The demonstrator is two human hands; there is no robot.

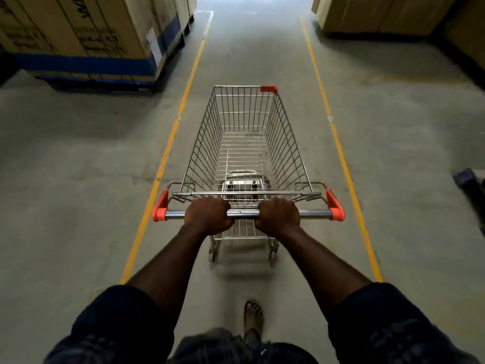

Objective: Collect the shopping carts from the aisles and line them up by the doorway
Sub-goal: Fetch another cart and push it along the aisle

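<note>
A wire shopping cart [288, 143] with an empty basket stands straight ahead of me on the concrete aisle floor. Its chrome handle bar [244, 213] has orange end caps. My left hand [208, 215] grips the bar left of centre, fingers curled over it. My right hand [278, 215] grips the bar right of centre in the same way. Both arms reach forward from dark sleeves. The cart's rear wheels show below the basket. One sandalled foot is visible under me.
Two yellow floor lines [157, 177] [341, 158] border the lane the cart stands in. Large cardboard boxes on a blue pallet [86, 67] stand at the left. More boxes [380, 14] stand at the far right. A dark object [472, 179] lies at the right edge.
</note>
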